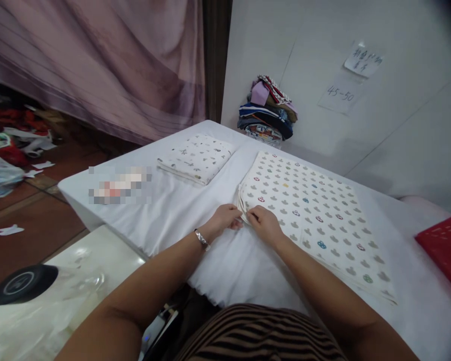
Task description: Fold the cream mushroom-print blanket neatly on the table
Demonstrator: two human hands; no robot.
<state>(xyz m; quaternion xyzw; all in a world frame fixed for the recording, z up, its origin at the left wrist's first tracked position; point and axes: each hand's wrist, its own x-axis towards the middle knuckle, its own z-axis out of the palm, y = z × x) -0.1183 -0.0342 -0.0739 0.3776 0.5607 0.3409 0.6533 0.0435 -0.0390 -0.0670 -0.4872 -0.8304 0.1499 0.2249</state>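
Beside a pale wall point(304, 90), a white-covered table point(180, 213) carries the grey-patterned cloth point(300, 203), folded in layers. The left hand point(227, 216) and right hand point(265, 225) pinch its near-left corner. Lining up the layered edges before smoothing should keep it square. Another folded cloth point(195, 158) lies apart to the left; stacked clothes point(266, 113) sit by the wall. Nothing visibly blocks the hands.

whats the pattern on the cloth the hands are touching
The cloth is off-white with rows of grey eared shapes, some coloured; the head view shows it.
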